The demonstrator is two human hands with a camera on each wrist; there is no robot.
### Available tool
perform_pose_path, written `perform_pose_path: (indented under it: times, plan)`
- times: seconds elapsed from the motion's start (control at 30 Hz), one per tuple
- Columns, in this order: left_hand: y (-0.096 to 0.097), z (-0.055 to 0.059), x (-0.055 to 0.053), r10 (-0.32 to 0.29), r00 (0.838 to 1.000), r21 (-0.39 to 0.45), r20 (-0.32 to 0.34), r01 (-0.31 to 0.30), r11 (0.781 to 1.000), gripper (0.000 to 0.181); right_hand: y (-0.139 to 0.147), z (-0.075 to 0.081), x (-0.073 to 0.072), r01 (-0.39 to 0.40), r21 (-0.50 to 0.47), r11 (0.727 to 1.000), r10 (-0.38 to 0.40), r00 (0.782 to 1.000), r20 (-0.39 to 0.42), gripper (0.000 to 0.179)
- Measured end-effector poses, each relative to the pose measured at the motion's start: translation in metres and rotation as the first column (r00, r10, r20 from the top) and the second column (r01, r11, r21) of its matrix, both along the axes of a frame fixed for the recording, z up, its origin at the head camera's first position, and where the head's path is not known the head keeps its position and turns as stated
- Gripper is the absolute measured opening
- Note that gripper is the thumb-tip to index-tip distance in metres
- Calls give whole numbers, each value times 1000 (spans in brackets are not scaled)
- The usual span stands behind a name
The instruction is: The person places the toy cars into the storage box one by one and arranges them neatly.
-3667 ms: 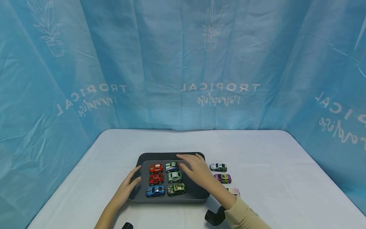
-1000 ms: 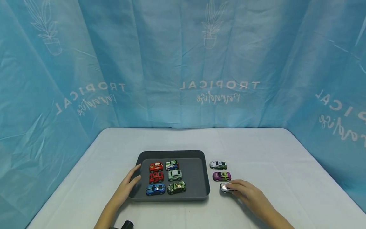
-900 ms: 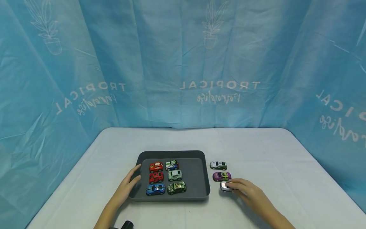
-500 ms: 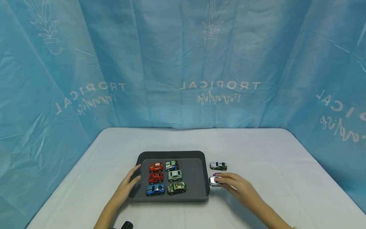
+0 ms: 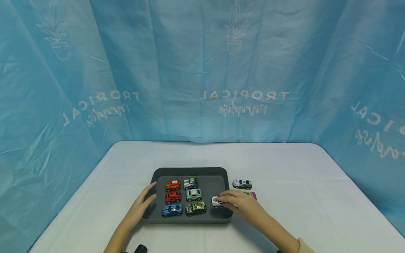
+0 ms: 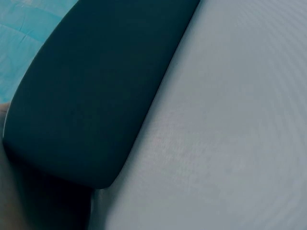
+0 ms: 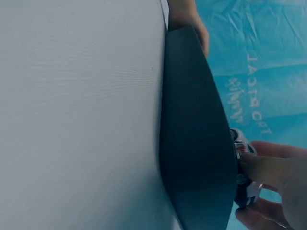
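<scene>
Over the right part of the dark grey tray (image 5: 186, 221), my right hand (image 5: 238, 203) pinches a white toy car (image 5: 217, 201) between thumb and fingers. In the right wrist view, that toy car (image 7: 244, 177) shows just beyond the tray wall (image 7: 196, 124), partly hidden by my right hand (image 7: 283, 177). My left hand (image 5: 139, 203) rests at the tray's left edge with its fingers extended. Red toy cars (image 5: 173, 197), a blue toy car (image 5: 172, 210), a mint-green toy car (image 5: 193, 194), a camouflage toy car (image 5: 195, 208) and a white-green toy car (image 5: 191, 183) stand in two columns in the tray.
Right of the tray, a white-and-green toy car (image 5: 242, 184) stands on the white table (image 5: 284, 175). Behind my right hand a purple toy car (image 5: 252, 194) is mostly hidden. Blue printed curtains (image 5: 202, 70) enclose the table's back and sides.
My right hand came away from the tray, took hold of the white toy car on the table, and carried it left over the tray's right part. My left hand has stayed at the tray's edge.
</scene>
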State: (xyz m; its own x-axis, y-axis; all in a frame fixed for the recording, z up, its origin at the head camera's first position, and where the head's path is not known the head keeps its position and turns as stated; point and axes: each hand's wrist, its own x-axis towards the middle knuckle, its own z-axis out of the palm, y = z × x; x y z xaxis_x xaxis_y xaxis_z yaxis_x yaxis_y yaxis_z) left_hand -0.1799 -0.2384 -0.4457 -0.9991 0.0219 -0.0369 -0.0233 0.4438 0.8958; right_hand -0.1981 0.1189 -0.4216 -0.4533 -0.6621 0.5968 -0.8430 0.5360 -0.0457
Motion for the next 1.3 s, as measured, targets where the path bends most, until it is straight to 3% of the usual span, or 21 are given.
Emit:
perform_pose_path:
  times: [0.2,0.43,0.7,0.97,1.3]
  plan:
    - [0,0,1,14,1000,-25,10,-14,1000,55,-12,-3,-6,-60,121,991,56,998,37,31]
    - [1,0,1,19,1000,-27,17,-18,999,55,-22,-3,-9,-23,276,961,-13,992,129,28]
    - [2,-1,1,14,1000,-26,6,-14,1000,55,-25,2,-9,0,337,942,-71,978,198,28]
    - [3,0,1,19,1000,-29,-1,-19,999,55,-23,9,-5,19,329,944,-86,978,190,26]
    - [3,0,1,35,999,-39,16,-34,999,56,0,21,-8,117,158,980,-148,968,201,32]
